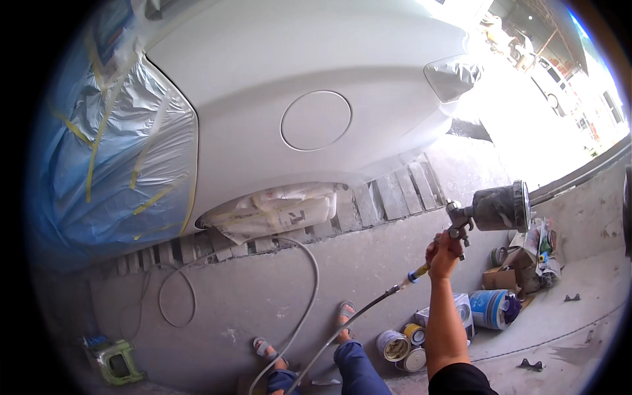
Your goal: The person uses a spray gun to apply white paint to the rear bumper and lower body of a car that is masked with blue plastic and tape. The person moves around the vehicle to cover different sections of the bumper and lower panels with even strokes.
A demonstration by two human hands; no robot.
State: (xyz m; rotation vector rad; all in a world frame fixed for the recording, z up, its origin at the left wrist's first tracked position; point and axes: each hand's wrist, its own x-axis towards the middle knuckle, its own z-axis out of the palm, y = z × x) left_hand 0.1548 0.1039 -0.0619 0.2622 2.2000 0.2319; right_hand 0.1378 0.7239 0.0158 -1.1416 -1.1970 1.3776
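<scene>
My right hand (445,254) is closed around the handle of a spray gun (462,218), held out at the right with its dark, paint-smeared cup (497,208) sideways. From the gun's handle an air hose (359,306) runs down to the lower edge. A small patch of skin (276,392) shows beside the hose there; I cannot make out whether it is my left hand. Ahead stands a pale car body panel (250,131) with a round fuel door (316,120), apart from the gun. Silvery plastic (454,76) covers the tail light.
Taped plastic sheeting (145,131) covers the car's left part; a covering (283,214) fills the wheel arch. Hose loops (178,322) lie on the floor near a green stool-like object (117,362). Paint cans (394,345), a blue tin (488,308) and cartons (503,276) stand at right.
</scene>
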